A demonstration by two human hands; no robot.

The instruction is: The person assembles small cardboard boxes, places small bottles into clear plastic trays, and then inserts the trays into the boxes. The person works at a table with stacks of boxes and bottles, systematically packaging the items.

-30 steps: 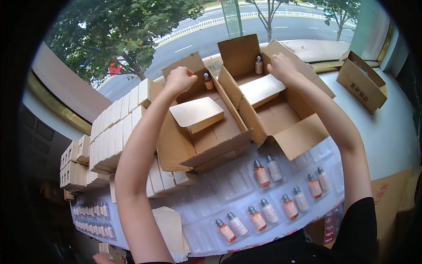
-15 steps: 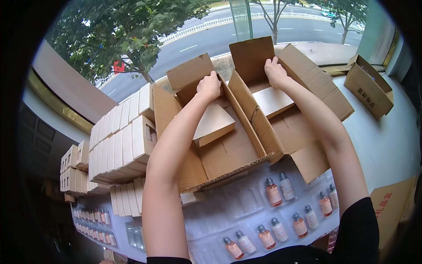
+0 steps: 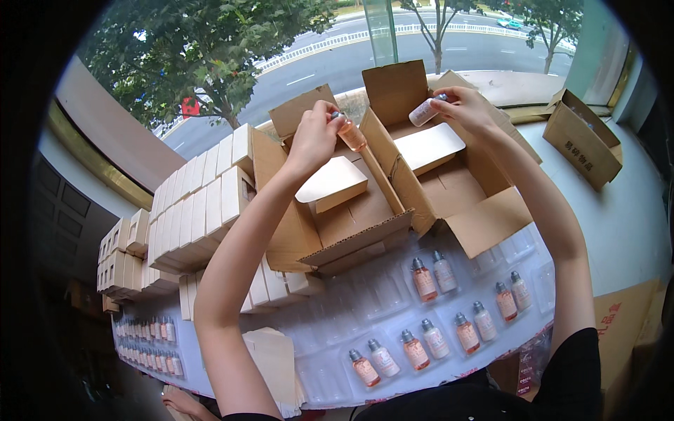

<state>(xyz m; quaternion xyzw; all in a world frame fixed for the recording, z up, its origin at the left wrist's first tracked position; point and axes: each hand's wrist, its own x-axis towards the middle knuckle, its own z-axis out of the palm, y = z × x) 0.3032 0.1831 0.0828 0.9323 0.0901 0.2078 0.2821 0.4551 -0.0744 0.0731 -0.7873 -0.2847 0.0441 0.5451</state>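
My left hand [image 3: 314, 139] grips a small bottle of pink-orange liquid [image 3: 352, 136] by its grey cap end, above the left cardboard box [image 3: 361, 241]. Over the back of the right cardboard box [image 3: 489, 223], my right hand [image 3: 465, 109] pinches a white bottle with a grey cap [image 3: 423, 112], tilted sideways. Each open box has a pale carton piece inside, one in the left box [image 3: 333, 181] and one in the right box [image 3: 430, 147]. Nearer me, pink-orange bottles [image 3: 424, 279] and white bottles [image 3: 444, 272] lie paired in clear plastic trays [image 3: 324, 379] on the table.
Stacked white cartons [image 3: 200, 203] stand left of the boxes. More bottles [image 3: 151, 330] line the table's far left. Flat pale card pieces [image 3: 270, 361] lie near the front edge, and another person's hand [image 3: 184, 401] shows below. A cardboard box [image 3: 583, 140] sits at the right.
Both hands have risen out of the boxes, and a bottle now shows in each: pink-orange in the left, white in the right. My view has shifted slightly.
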